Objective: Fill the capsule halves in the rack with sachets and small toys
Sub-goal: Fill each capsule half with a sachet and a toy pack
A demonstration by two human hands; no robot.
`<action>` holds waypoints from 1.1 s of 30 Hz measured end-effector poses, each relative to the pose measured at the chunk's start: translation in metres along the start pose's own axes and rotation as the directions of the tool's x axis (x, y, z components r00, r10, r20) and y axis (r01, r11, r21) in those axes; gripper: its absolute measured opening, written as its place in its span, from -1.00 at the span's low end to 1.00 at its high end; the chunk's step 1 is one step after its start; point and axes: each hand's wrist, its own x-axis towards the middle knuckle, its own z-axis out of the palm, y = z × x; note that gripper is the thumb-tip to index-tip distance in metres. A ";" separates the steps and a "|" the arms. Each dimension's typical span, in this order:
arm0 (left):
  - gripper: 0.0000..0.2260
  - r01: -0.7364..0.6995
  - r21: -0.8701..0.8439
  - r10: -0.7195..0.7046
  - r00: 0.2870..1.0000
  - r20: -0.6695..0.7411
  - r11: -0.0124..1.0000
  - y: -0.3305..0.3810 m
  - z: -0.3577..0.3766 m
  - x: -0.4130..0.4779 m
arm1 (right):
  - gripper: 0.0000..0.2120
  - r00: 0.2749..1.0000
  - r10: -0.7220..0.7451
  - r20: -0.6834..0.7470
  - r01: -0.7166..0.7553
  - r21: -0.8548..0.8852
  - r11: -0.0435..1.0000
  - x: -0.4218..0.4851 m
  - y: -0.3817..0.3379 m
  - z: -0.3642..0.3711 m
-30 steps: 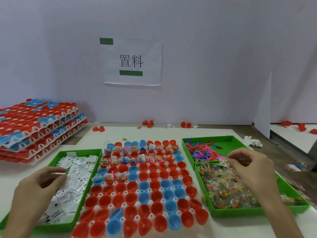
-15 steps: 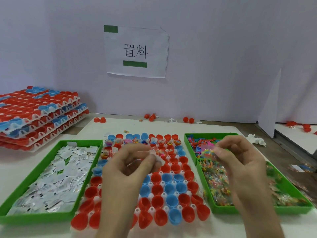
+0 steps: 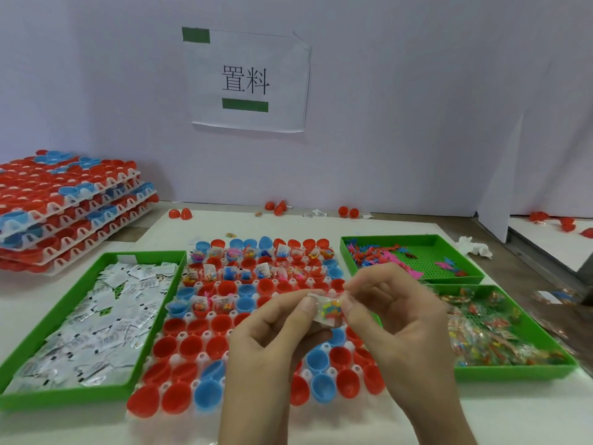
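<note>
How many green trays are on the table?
3 trays. One left of the rack, holding white sachets; one at the far right with pink toys; one nearer right with clear packets, partly behind the right hand.

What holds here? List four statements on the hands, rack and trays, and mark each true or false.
1. The left hand and the right hand both pinch one clear packet of coloured bits above the rack. True.
2. The white sachets lie right of the rack. False: the sachet tray lies left of it.
3. Every capsule half is filled. False: the near capsule halves are empty.
4. Stacked racks sit at the far left. True.
</note>
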 end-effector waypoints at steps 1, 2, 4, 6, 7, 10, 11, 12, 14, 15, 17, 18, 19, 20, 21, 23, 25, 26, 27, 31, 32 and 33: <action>-0.72 0.009 -0.012 -0.009 1.000 0.003 1.000 0.000 -0.001 0.000 | -0.76 1.000 0.001 0.000 -0.001 -0.009 1.000 0.000 0.000 0.000; -0.71 0.016 -0.021 -0.016 1.000 0.006 1.000 -0.001 -0.002 0.000 | -0.75 1.000 0.001 0.004 -0.001 -0.017 1.000 0.000 0.000 0.000; -0.72 0.027 -0.029 -0.027 0.999 0.023 0.999 -0.001 -0.003 0.000 | -0.71 1.000 0.000 0.020 0.001 -0.047 0.999 -0.001 0.001 -0.001; -0.72 0.033 -0.020 -0.032 0.999 0.041 0.999 -0.001 -0.004 0.000 | -0.66 0.999 -0.004 0.032 0.006 -0.082 0.997 -0.001 0.002 -0.001; -0.72 0.031 -0.015 -0.031 0.998 0.046 0.999 0.000 -0.005 0.000 | -0.65 0.999 -0.007 0.033 0.010 -0.095 0.995 -0.002 0.003 -0.001; -0.73 0.002 0.024 -0.004 0.997 0.077 1.000 0.000 -0.006 0.000 | -0.70 0.999 -0.019 0.029 0.022 -0.116 0.993 -0.002 0.005 0.001; -0.74 -0.017 0.052 0.013 0.996 0.088 0.999 0.000 -0.006 0.000 | -0.74 0.999 -0.017 0.030 0.020 -0.122 0.992 -0.002 0.006 0.002; -0.75 -0.039 0.084 0.031 0.996 0.089 0.996 -0.001 -0.006 0.000 | -0.77 0.999 -0.011 0.034 0.015 -0.127 0.992 -0.002 0.006 0.003; -0.78 -0.066 0.131 0.059 0.997 0.056 0.989 -0.003 -0.007 0.000 | -0.79 0.998 0.005 0.057 0.003 -0.134 0.991 -0.002 0.007 0.002; -0.80 -0.067 0.138 0.063 0.997 0.032 0.988 -0.004 -0.008 0.000 | -0.78 0.998 0.019 0.067 -0.010 -0.135 0.991 0.000 0.008 -0.001; -0.81 -0.054 0.137 0.056 0.998 -0.011 0.989 -0.004 -0.010 0.001 | -0.74 0.996 0.076 0.041 -0.069 -0.160 0.985 0.006 0.014 -0.011; -0.81 -0.048 0.132 0.052 0.998 -0.028 0.990 -0.004 -0.011 0.001 | -0.72 0.994 0.113 0.007 -0.110 -0.182 0.977 0.009 0.019 -0.020; -0.81 -0.044 0.127 0.050 0.998 -0.041 0.991 -0.003 -0.012 0.002 | -0.72 0.988 0.149 -0.035 -0.153 -0.205 0.967 0.011 0.025 -0.028; -0.81 -0.042 0.122 0.049 0.997 -0.052 0.992 -0.002 -0.013 0.003 | -0.71 0.980 0.183 -0.077 -0.196 -0.229 0.954 0.012 0.031 -0.037; -0.81 -0.041 0.120 0.048 0.997 -0.060 0.992 -0.002 -0.014 0.004 | -0.71 0.970 0.215 -0.117 -0.239 -0.255 0.937 0.013 0.038 -0.045; -0.81 -0.040 0.119 0.048 0.996 -0.070 0.992 0.000 -0.014 0.005 | -0.72 0.946 0.269 -0.180 -0.314 -0.314 0.896 0.015 0.053 -0.058; -0.81 -0.040 0.126 0.049 0.996 -0.068 0.991 -0.001 -0.015 0.005 | -0.77 0.926 0.319 -0.201 -0.375 -0.403 0.835 0.026 0.069 -0.068; -0.81 -0.040 0.135 0.049 0.997 -0.061 0.990 -0.001 -0.015 0.005 | -0.80 0.917 0.345 -0.202 -0.399 -0.464 0.791 0.034 0.078 -0.073; -0.81 -0.042 0.145 0.049 0.998 -0.050 0.989 0.000 -0.016 0.005 | -0.84 0.910 0.364 -0.197 -0.412 -0.526 0.744 0.045 0.087 -0.077; -0.81 -0.052 0.163 0.054 0.999 -0.006 0.985 0.004 -0.015 0.005 | -0.91 0.872 0.479 -0.104 -0.383 -0.755 0.532 0.090 0.117 -0.093; -0.82 -0.050 0.163 0.052 0.999 -0.007 0.985 0.003 -0.016 0.005 | -0.89 0.850 0.520 -0.083 -0.366 -0.803 0.470 0.098 0.123 -0.095; -0.82 -0.046 0.162 0.048 0.999 -0.009 0.986 0.003 -0.016 0.006 | -0.91 0.832 0.549 -0.072 -0.355 -0.831 0.428 0.103 0.128 -0.095</action>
